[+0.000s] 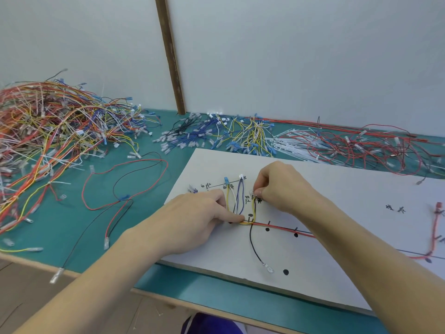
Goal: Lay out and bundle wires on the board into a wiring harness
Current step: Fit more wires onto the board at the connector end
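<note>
A white layout board (325, 189) with drawn lines, black dots and handwritten labels lies on the green table. On it, yellow, white and purple wires (237, 201) run up from a bend to a blue connector (226, 180) and a white connector (241, 176). My left hand (199, 220) presses the wire bend down against the board with thumb and fingers. My right hand (281, 186) pinches a clear terminal (252, 192) at the upper end of a yellow and black wire pair. Red wires (284, 229) follow the drawn line rightward. A black wire (252, 247) loops down to a clear terminal.
A big tangle of mixed wires (48, 126) fills the table's left. Sorted wire groups (216, 135), white cable ties (296, 141) and red wires (375, 145) lie behind the board. Loose red and black wires (115, 201) sit left of it. A wooden strip (171, 56) leans on the wall.
</note>
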